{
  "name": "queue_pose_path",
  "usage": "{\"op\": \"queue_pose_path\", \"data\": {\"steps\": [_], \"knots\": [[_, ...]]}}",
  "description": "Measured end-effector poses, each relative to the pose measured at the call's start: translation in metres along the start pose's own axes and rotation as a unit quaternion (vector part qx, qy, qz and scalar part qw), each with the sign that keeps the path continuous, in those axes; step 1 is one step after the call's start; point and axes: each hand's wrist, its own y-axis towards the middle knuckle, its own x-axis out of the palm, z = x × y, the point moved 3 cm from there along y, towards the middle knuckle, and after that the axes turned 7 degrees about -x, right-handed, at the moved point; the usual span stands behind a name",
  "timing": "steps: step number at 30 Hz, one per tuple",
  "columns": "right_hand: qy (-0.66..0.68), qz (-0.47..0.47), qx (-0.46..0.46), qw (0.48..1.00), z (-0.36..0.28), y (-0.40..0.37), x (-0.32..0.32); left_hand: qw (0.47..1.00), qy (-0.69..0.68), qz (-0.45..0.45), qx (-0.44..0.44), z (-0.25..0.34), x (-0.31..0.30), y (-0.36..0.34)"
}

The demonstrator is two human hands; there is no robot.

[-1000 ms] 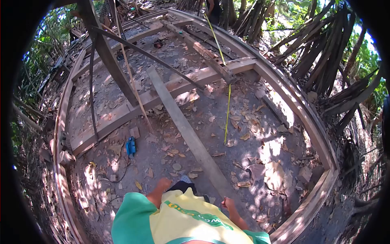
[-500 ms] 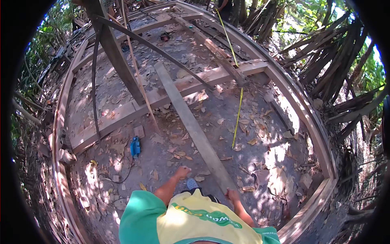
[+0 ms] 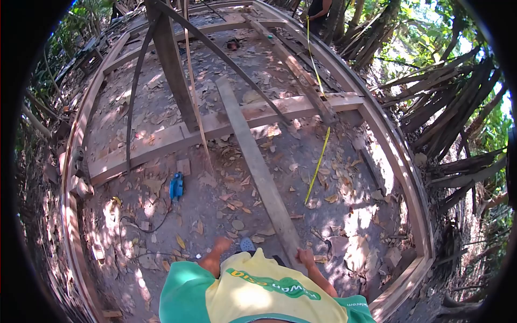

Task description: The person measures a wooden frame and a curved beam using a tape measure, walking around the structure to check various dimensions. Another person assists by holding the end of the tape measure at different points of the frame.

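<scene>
My right hand [image 3: 305, 257] is closed on the near end of a long grey plank [image 3: 256, 167], which slopes away and crosses over a thick beam [image 3: 156, 149]. My left hand [image 3: 222, 245] hangs low over the ground beside a grey-blue shoe [image 3: 246, 245]; its fingers are too small to make out. A blue power tool [image 3: 176, 187] with a dark cord lies on the dirt ahead and to the left. A yellow tape measure [image 3: 318, 166] runs across the ground right of the plank.
A large timber frame [image 3: 398, 156] surrounds the leaf-covered ground. An upright post [image 3: 173, 70] with dark slanting braces stands left of centre. Another person [image 3: 319, 11] is at the far side by the tape. Roots and trunks [image 3: 436, 113] rise at the right.
My left hand has moved left and lower. The view has shifted, so the frame and post appear further right at the top. My right hand remains on the plank.
</scene>
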Motion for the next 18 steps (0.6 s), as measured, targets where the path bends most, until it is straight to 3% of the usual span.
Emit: {"op": "queue_pose_path", "data": {"steps": [2,5,8,11,18], "knots": [[0.012,0.005,0.018,1.0,0.004,0.001,0.002,0.995,-0.016,0.027,0.097,-0.006,0.02,0.014],[0.01,0.002,0.027,1.0,0.014,0.007,0.009,0.987,0.06,0.078,0.127,0.002,0.028,0.022],[-0.019,-0.015,-0.032,0.999,0.029,0.017,0.017,0.986,-0.155,-0.009,0.052,0.034,0.001,-0.001],[-0.052,-0.037,-0.05,0.997,0.027,0.015,0.022,0.974,-0.225,0.003,-0.024,0.053,-0.018,-0.016],[-0.063,-0.078,-0.019,0.995,0.02,0.006,0.019,0.952,-0.304,0.028,-0.014,0.025,-0.002,0.01]]}}
